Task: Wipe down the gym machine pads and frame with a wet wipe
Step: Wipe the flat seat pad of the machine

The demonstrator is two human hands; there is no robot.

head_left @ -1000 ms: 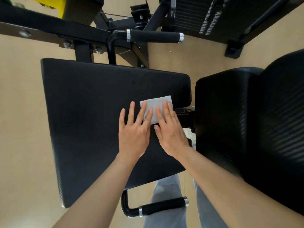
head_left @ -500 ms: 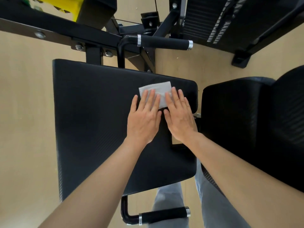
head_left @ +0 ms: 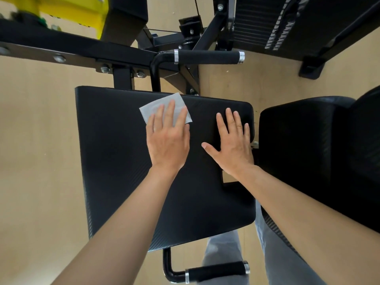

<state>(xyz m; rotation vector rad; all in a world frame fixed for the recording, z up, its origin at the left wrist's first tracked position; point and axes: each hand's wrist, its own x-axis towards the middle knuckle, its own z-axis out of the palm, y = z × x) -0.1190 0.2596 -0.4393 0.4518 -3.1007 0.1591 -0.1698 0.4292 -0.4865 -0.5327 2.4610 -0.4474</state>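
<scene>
Wet wipe (head_left: 164,109) lies under the flat, spread left hand (head_left: 168,140) (fingers pressing); right hand (head_left: 232,145) rests splayed on the seat pad (head_left: 115,161) beside it.

Head view looks steeply down, close above seat pad (head_left: 123,161), edges perhaps distorted.

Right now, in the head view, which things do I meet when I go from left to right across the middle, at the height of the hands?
Bare floor → seat pad → wet wipe under the fingers of the left hand → right hand, flat on the pad → second pad.
</scene>
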